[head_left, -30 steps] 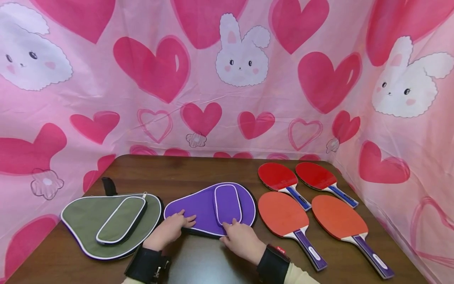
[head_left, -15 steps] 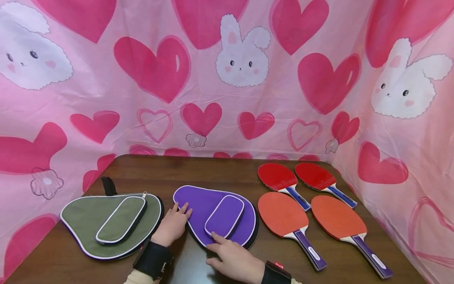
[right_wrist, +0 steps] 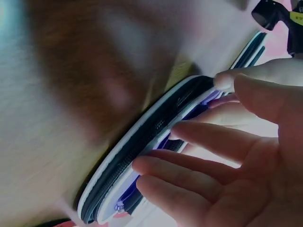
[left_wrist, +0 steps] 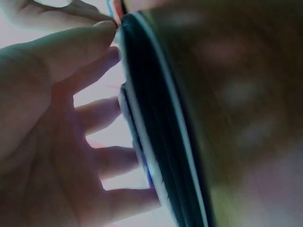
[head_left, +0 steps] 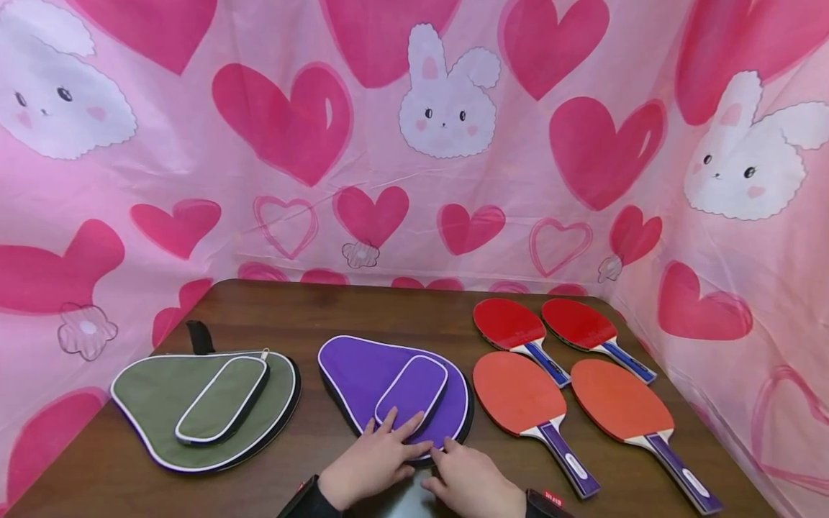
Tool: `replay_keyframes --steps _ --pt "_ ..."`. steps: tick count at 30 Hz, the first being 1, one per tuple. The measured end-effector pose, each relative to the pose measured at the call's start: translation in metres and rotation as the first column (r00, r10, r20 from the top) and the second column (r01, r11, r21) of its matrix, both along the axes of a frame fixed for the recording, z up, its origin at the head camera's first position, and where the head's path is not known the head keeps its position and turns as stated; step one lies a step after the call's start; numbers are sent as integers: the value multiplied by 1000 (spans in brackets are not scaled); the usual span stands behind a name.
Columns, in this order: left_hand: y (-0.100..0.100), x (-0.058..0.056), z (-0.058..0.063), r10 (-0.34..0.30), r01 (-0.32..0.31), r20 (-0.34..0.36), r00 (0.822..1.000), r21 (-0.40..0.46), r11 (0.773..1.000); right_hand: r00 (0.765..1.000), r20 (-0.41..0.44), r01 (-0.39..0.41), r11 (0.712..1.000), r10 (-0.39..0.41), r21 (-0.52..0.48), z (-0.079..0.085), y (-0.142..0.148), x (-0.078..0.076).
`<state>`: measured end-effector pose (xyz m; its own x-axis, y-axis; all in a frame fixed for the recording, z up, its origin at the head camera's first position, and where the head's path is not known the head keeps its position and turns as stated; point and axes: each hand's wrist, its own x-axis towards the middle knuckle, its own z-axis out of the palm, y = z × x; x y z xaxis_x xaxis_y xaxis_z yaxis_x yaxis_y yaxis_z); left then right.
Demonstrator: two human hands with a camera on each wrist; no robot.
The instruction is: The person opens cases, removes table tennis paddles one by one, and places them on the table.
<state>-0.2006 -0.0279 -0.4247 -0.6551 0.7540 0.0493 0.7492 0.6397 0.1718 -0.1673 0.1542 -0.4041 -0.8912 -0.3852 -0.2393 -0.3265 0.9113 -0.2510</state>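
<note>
A purple table tennis bat case [head_left: 356, 374] with white piping and a small front pocket lies on the brown table in the head view. My left hand [head_left: 372, 460] rests spread fingers on its near part, over the pocket's lower corner. Beside it my right hand [head_left: 479, 478] touches the near rounded edge with its fingertips. In the right wrist view, a black zipper band [right_wrist: 142, 142] runs along the case's side, with my fingers at the rim. From the left wrist, my fingers reach past the case's dark zipped edge [left_wrist: 156, 123].
An olive green bat case [head_left: 152, 403] with white piping and a pocket lies at the left. To the right are two bats with orange-red faces [head_left: 514, 388] and purple handles, and behind them two with red faces [head_left: 508, 320] and blue handles. A pink patterned cloth [head_left: 376, 137] hangs behind.
The purple case has turned, its narrow end swinging to the far left. My left hand has moved right from the narrow end to the near edge; my right hand has shifted slightly right.
</note>
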Motion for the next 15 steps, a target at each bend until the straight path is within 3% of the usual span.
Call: replay_keyframes --steps 4,9,15 --pt "1 -10 -2 31 -30 -26 999 5 1000 994 -103 -26 1000 26 5 -3 -10 -8" --pt "-1 -32 -4 52 -48 -68 996 64 997 955 -292 -50 998 55 25 -8 -26 -21" --pt "-6 -55 -2 143 -141 -17 990 85 986 945 -325 -24 999 32 29 -12 -47 -44"
